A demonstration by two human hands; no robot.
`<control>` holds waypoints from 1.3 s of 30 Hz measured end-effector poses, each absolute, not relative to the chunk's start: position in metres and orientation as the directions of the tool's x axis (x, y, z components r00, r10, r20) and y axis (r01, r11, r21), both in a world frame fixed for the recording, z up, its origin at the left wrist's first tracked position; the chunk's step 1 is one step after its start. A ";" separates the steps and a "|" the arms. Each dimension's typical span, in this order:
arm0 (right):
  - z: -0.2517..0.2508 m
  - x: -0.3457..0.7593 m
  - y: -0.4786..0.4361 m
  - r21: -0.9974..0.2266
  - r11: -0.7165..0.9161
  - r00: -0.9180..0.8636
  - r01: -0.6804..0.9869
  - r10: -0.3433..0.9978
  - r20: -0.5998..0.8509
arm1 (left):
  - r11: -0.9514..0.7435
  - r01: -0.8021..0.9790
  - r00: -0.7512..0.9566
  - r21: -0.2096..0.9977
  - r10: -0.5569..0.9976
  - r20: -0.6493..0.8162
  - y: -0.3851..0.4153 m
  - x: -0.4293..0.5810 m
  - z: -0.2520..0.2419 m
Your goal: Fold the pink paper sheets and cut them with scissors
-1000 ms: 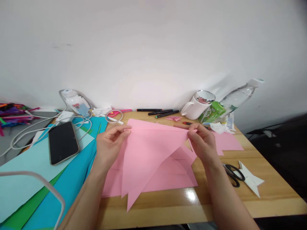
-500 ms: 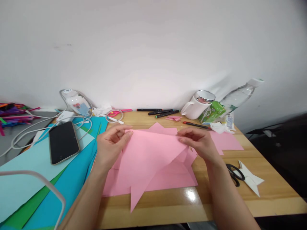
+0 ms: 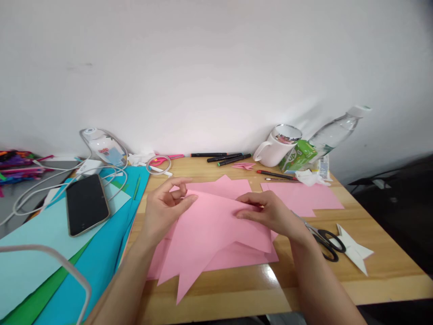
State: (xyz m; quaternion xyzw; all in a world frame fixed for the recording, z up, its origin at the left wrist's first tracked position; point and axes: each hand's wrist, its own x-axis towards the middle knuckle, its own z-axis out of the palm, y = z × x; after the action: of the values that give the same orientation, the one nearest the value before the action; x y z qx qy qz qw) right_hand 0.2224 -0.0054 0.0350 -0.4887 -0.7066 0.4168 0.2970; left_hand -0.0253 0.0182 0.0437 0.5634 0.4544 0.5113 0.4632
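My left hand (image 3: pixel 168 205) pinches the upper left corner of a pink paper cutout (image 3: pixel 206 234) with pointed ends. On the cutout's upper right edge my right hand (image 3: pixel 265 212) is closed, thumb in front and fingers behind. The cutout is tilted up above more pink paper (image 3: pixel 243 264) lying on the wooden table (image 3: pixel 230 304). Black-handled scissors (image 3: pixel 326 241) lie right of my right wrist, which partly hides their blades. Beside them is a white star-shaped paper piece (image 3: pixel 354 250).
Left are a phone (image 3: pixel 88 205), white cables and blue and green paper sheets (image 3: pixel 84 271). Along the wall stand a white bottle (image 3: pixel 106 146), black markers (image 3: pixel 225 158), a white mug (image 3: pixel 277 146), a green carton (image 3: pixel 299 155) and a leaning clear bottle (image 3: pixel 338 135). More pink paper (image 3: pixel 304 196) lies at right.
My right hand has shifted left and down along the cutout's edge. The cutout's right part now hangs lower, its pointed ends showing more. More of the scissors is visible.
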 end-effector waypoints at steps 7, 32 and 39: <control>0.033 0.221 -0.005 -0.866 0.178 -0.421 0.468 0.906 -0.041 | -0.058 0.267 0.330 0.962 0.943 -0.035 0.020 -0.025 0.046; 0.017 0.232 0.000 -0.918 0.201 -0.012 0.343 0.978 0.209 | 0.292 -0.064 0.294 0.954 0.919 -0.262 0.029 -0.042 0.040; 0.017 0.239 0.001 -0.968 0.196 0.071 0.154 0.975 0.209 | 0.259 -0.073 0.207 0.963 0.949 -0.239 0.033 -0.050 0.040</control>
State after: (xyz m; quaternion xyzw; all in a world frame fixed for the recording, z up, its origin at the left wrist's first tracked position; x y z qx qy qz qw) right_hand 0.2394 0.0013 0.0173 -0.5027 -0.5614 0.3862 0.5320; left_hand -0.0498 0.0328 0.0402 0.4544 0.4821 0.4053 0.6300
